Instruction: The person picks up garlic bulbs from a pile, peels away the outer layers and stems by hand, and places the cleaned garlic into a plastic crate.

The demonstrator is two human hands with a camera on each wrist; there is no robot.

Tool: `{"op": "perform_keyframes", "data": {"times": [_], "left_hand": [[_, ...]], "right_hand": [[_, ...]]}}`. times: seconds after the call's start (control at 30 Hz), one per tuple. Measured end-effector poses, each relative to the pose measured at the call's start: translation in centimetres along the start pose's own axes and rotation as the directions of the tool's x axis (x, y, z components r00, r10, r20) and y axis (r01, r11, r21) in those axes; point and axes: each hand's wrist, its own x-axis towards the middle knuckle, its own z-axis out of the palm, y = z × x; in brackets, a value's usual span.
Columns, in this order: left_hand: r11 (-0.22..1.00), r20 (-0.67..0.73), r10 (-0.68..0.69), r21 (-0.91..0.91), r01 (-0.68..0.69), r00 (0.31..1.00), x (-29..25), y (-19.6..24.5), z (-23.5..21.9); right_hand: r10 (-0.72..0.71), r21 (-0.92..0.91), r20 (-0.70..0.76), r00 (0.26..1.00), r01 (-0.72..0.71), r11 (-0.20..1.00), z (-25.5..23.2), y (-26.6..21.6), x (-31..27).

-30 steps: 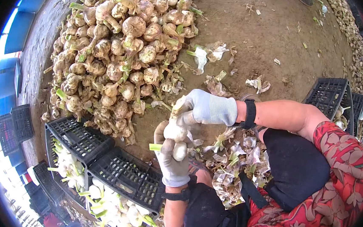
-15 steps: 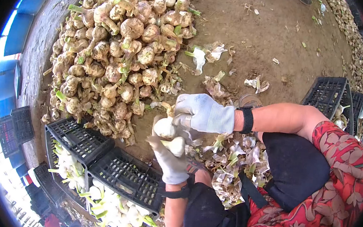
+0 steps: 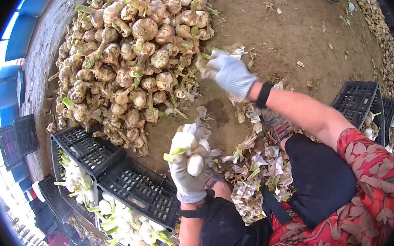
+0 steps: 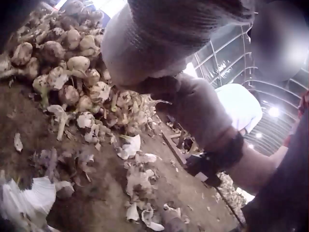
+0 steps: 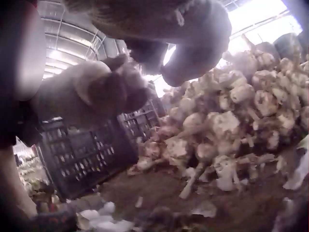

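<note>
My left hand [image 3: 188, 180], in a soiled white glove, grips two peeled white garlic bulbs together. The upper bulb [image 3: 182, 140] rests along the fingers; the lower bulb [image 3: 195, 165] sits by the palm, and short green stems poke out to the left. My right hand [image 3: 231, 72], gloved too, reaches out at the right edge of the heap of unpeeled garlic [image 3: 132, 67]. Motion blurs its fingertips, which overlap the heap's edge in the head view. In the right wrist view a bright gap shows between the right hand's fingers [image 5: 193, 58], with no bulb visible there.
Black crates [image 3: 138, 190] stand at the lower left, with peeled garlic [image 3: 128, 226] in and beside them. Papery skins [image 3: 247, 187] litter the ground between the legs. Another crate [image 3: 356, 101] stands at the right. A further garlic heap [image 3: 374, 40] runs along the far right.
My right hand has left the bulbs and moved up and forward to the heap. The left hand, tilted leftward half a second ago, now holds both bulbs more upright.
</note>
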Motion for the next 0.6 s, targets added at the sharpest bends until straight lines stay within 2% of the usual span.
{"op": "perform_keyframes", "data": {"times": [0.03, 0.07, 0.13, 0.17, 0.2, 0.27, 0.33, 0.37, 0.4, 0.47, 0.5, 0.57, 0.6], "left_hand": [[0.995, 0.049, -0.043, -0.083, 0.047, 0.998, -0.3, 0.2, -0.5], [0.997, 0.01, -0.042, -0.065, 0.042, 0.999, -0.2, 0.3, -0.3], [0.999, -0.067, -0.034, -0.039, 0.032, 0.997, 0.2, 0.4, 0.5], [0.999, -0.071, 0.0, 0.033, 0.003, 0.997, 0.4, 0.4, 0.5], [0.999, -0.102, 0.021, 0.047, -0.016, 0.995, 0.5, 0.3, 0.4], [0.995, -0.163, 0.061, 0.084, -0.048, 0.985, 0.6, 0.2, 0.4], [0.981, -0.158, 0.067, 0.191, -0.036, 0.985, 0.7, 0.2, 0.7], [0.975, -0.166, 0.069, 0.22, -0.032, 0.984, 0.8, 0.0, 0.5], [0.969, -0.174, 0.072, 0.247, -0.028, 0.982, 0.8, -0.2, 0.3], [0.906, -0.231, 0.135, 0.424, -0.025, 0.964, 1.0, -0.9, 0.6], [0.867, -0.242, 0.182, 0.497, -0.04, 0.953, 1.1, -1.2, 0.8], [0.845, -0.248, 0.192, 0.535, -0.031, 0.949, 1.1, -1.3, 1.0], [0.833, -0.252, 0.197, 0.553, -0.026, 0.948, 1.2, -1.3, 1.0]], "right_hand": [[0.029, -0.171, 0.106, 0.994, -0.01, 0.985, -0.5, 0.8, 0.3], [0.073, -0.338, 0.205, 0.976, 0.0, 0.941, -0.8, 1.2, 0.3], [-0.025, -0.27, 0.319, 0.947, 0.116, 0.956, -1.5, -0.7, -1.5], [-0.067, -0.115, 0.397, 0.915, 0.122, 0.986, -1.6, -1.5, -1.9], [-0.183, -0.024, 0.272, 0.945, 0.196, 0.98, -0.6, -1.5, -3.0], [-0.088, 0.182, 0.3, 0.95, 0.033, 0.983, -1.2, -4.4, -4.0], [-0.073, 0.355, 0.38, 0.922, -0.072, 0.932, -1.0, -6.6, -4.4], [-0.133, 0.451, 0.352, 0.926, -0.043, 0.891, -0.6, -7.3, -4.6], [-0.144, 0.467, 0.284, 0.948, -0.006, 0.884, 0.5, -7.6, -5.0], [-0.125, 0.36, 0.328, 0.937, -0.001, 0.933, 1.5, -8.0, -5.1], [-0.113, 0.387, 0.338, 0.934, -0.029, 0.922, 1.7, -8.0, -5.1], [-0.09, 0.439, 0.362, 0.928, -0.084, 0.894, 1.8, -7.9, -4.9], [-0.085, 0.457, 0.427, 0.9, -0.134, 0.879, 1.7, -7.9, -4.8]]}}
